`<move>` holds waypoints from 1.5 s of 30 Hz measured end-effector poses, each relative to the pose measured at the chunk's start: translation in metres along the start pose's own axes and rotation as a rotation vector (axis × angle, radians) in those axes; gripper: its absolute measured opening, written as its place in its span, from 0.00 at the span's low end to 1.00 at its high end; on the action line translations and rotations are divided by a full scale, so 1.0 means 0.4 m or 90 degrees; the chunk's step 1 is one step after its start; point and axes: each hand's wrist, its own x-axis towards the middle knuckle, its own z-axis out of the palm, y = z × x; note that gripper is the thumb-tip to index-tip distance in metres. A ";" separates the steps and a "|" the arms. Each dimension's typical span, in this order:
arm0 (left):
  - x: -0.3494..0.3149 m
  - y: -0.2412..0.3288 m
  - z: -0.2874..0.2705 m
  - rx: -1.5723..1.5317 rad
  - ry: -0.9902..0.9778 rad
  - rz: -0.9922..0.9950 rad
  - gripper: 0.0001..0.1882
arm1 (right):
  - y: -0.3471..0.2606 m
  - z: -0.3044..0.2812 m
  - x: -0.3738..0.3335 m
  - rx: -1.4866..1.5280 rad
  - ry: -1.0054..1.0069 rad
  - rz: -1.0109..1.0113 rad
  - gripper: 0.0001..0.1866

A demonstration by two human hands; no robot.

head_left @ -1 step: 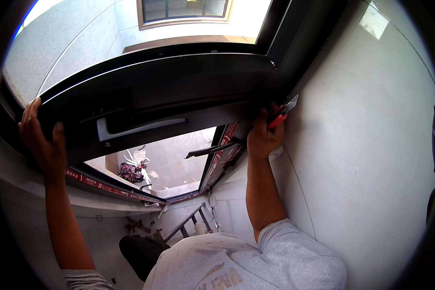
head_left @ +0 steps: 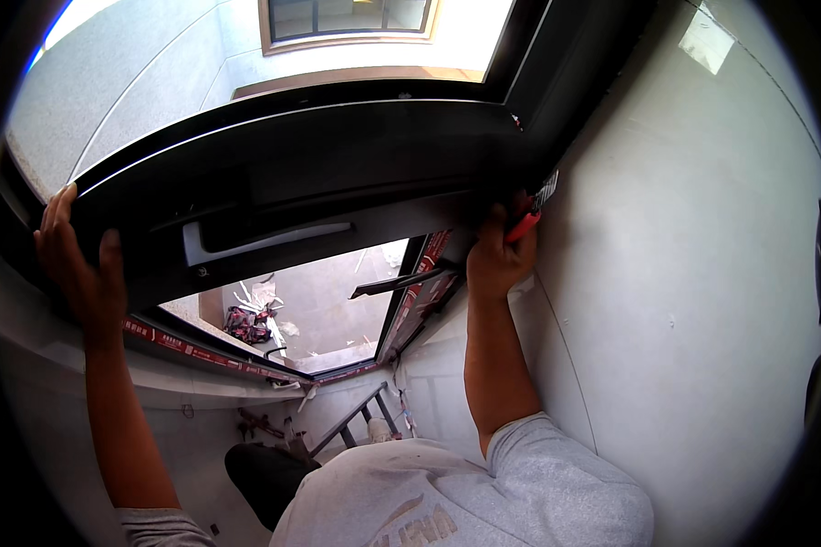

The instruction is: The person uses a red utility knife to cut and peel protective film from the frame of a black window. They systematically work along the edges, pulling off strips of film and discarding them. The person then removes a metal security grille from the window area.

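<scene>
A dark window sash (head_left: pixel 337 150) with a pale lever handle (head_left: pixel 265 242) spans the view in front of me. My left hand (head_left: pixel 77 255) is closed around its left end, fingers over the outer edge and thumb on the face. Near the right corner, beside the white wall, my right hand (head_left: pixel 502 251) is closed on a red-handled tool (head_left: pixel 524 224). The tool's flat, silvery end points up and right; its exact kind is hard to tell. The right fingertips are partly lost in the dark shadow of the frame.
A white wall (head_left: pixel 684 301) stands close on the right. Below the sash is an opening with red-taped frame edges (head_left: pixel 214 354) and a dark bar (head_left: pixel 397 284) jutting in. Debris (head_left: pixel 254 319) lies outside. A dark metal ladder-like frame (head_left: pixel 347 424) is below me.
The silvery end of the red-handled tool has tilted slightly up and to the left in my right hand. My left hand and the sash have stayed put.
</scene>
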 end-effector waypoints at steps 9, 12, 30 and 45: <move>0.002 -0.002 0.001 -0.013 0.013 0.005 0.33 | -0.032 0.007 0.036 -0.042 0.057 0.071 0.11; -0.002 -0.006 0.004 -0.010 0.011 0.005 0.33 | -0.054 0.031 0.041 -0.070 0.121 0.079 0.10; -0.008 -0.027 0.005 0.001 0.010 0.005 0.35 | -0.068 0.001 -0.058 0.083 0.011 0.120 0.24; -0.017 -0.042 0.012 -0.007 -0.025 -0.020 0.35 | -0.096 -0.019 -0.297 0.201 -0.161 0.265 0.32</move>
